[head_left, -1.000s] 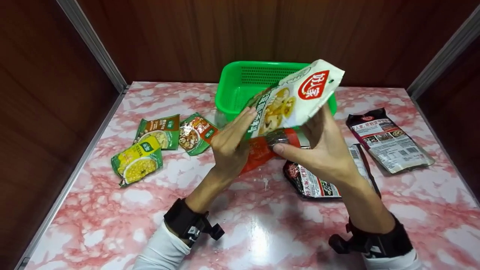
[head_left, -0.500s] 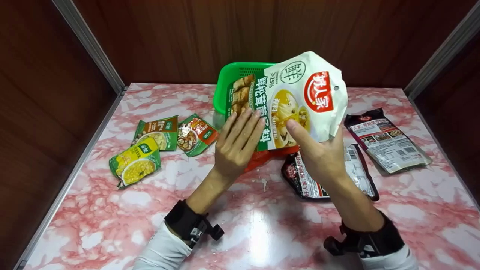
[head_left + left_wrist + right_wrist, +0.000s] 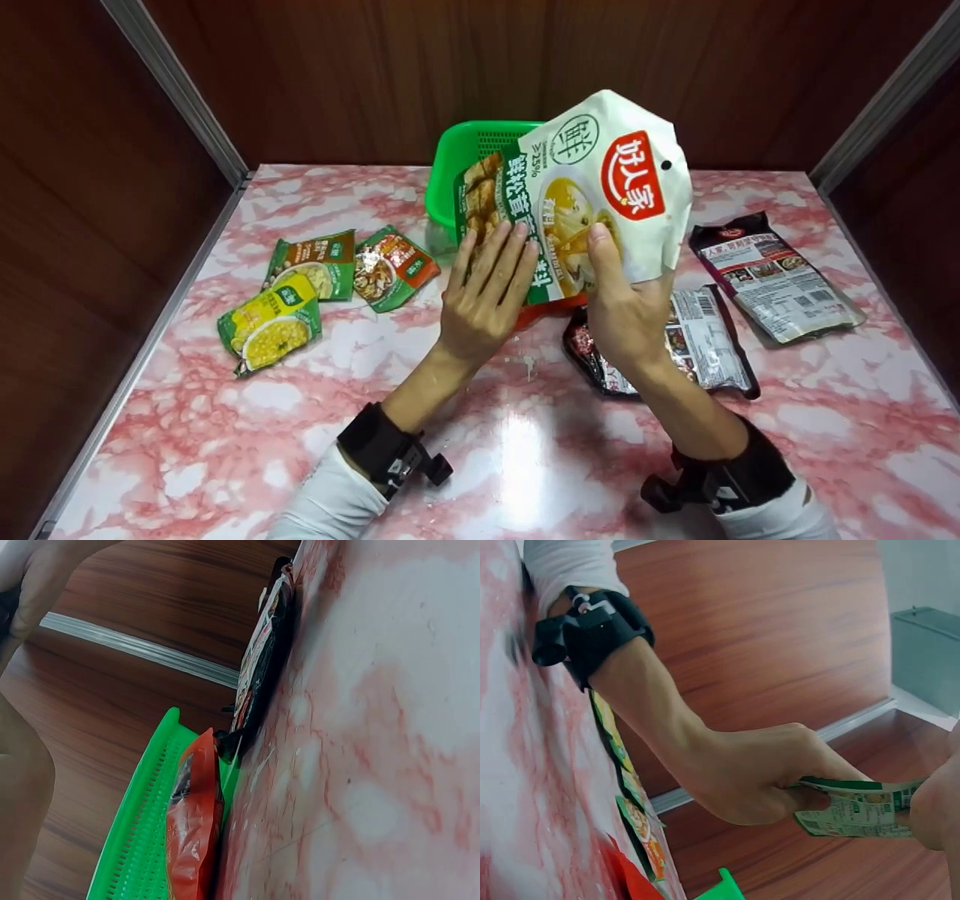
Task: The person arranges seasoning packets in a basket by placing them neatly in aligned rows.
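Observation:
Both hands hold a white and green soup seasoning packet up in front of the basket, its printed front toward the head camera. My right hand grips the right side, thumb across the front and fingers hidden behind. On the left part lie the long fingers of my left hand. The right wrist view shows the packet's printed back and the left hand pinching its edge, thumb on the back. In the left wrist view the packet is out of sight.
Partly hidden behind the packet is a green basket. A red packet lies before it. Left on the marbled table are a yellow packet, a brown-green one and a red-green one. Two dark-edged pouches lie right.
Over the second, the packet has turned from a steep tilt to face the head camera. Since half a second ago it has shifted slightly up and left; both hands keep hold.

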{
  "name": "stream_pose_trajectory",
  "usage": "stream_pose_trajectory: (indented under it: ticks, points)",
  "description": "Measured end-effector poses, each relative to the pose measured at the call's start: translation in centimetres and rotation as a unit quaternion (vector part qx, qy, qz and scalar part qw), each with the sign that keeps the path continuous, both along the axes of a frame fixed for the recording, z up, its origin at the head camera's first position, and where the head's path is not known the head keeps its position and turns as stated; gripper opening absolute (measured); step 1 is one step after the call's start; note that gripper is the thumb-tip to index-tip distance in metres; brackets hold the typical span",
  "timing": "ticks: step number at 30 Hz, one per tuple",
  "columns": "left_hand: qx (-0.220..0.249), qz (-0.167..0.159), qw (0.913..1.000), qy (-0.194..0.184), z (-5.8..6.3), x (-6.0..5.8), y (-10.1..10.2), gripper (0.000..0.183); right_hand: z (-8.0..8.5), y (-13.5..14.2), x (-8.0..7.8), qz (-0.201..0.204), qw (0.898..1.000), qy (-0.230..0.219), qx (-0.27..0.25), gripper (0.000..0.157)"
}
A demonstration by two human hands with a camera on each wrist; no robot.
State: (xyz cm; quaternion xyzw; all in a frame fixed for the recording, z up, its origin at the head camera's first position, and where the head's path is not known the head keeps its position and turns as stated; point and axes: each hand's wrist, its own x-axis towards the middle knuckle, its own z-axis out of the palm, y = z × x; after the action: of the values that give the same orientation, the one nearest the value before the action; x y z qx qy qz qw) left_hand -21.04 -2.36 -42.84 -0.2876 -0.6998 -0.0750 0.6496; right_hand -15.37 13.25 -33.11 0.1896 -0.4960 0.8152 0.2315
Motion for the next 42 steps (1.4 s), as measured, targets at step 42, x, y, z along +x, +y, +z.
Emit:
stream_pose_trajectory:
  ticks: [42]
  points:
    - [0.005,-0.135,0.9583,-0.252,-0.8,-1.2,-0.7,0.078,2.2,4.0,-3.6,-0.092,0.980,0.024,-0.174,0.037]
